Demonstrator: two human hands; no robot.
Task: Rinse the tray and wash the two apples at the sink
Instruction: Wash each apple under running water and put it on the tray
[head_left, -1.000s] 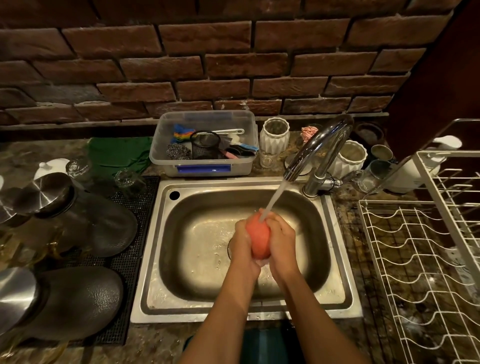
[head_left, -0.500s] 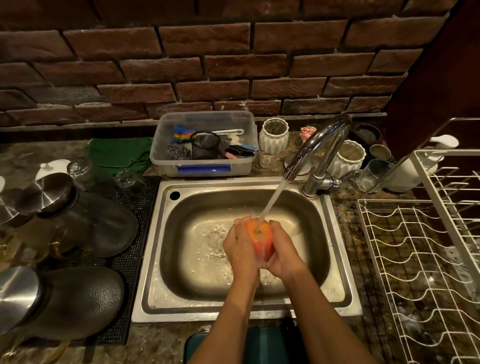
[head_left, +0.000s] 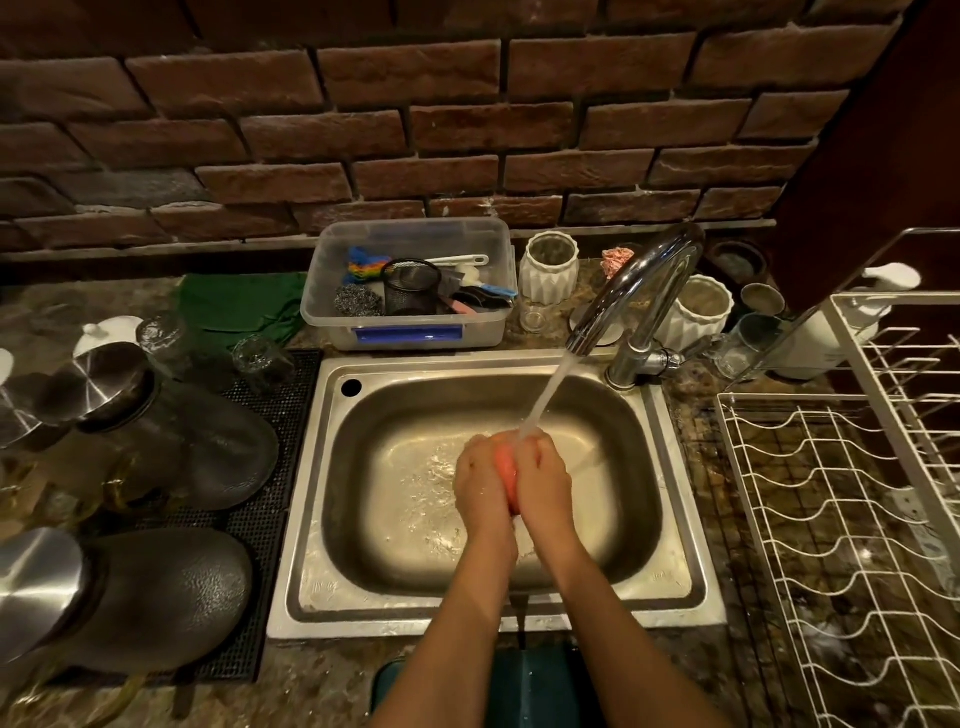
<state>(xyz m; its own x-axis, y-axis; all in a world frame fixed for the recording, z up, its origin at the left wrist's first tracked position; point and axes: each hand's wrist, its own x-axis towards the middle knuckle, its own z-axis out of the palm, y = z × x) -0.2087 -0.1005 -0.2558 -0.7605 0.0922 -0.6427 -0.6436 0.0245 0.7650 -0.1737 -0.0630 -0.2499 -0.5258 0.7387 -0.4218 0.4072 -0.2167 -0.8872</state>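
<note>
Cupping one smooth red apple (head_left: 505, 470) between left hand (head_left: 480, 480) and right hand (head_left: 543, 480), fingers curled round it.
Water strikes it above the steel sink (head_left: 675, 519); a clear plastic tub (head_left: 415, 332) holds scrubbers.

Both forearms reaching forward, bare, converging toward the wrists. Left hand (head_left: 480, 480) and right hand (head_left: 543, 480) pressed close side by side, backs turned up, knuckles away from the body, fingers curled downward and cupped around the apple (head_left: 506, 470) (only a thin strip showing in the gap between them). Wrists nearly touching. Skin wet and glistening under the running water (head_left: 545, 397).
</note>
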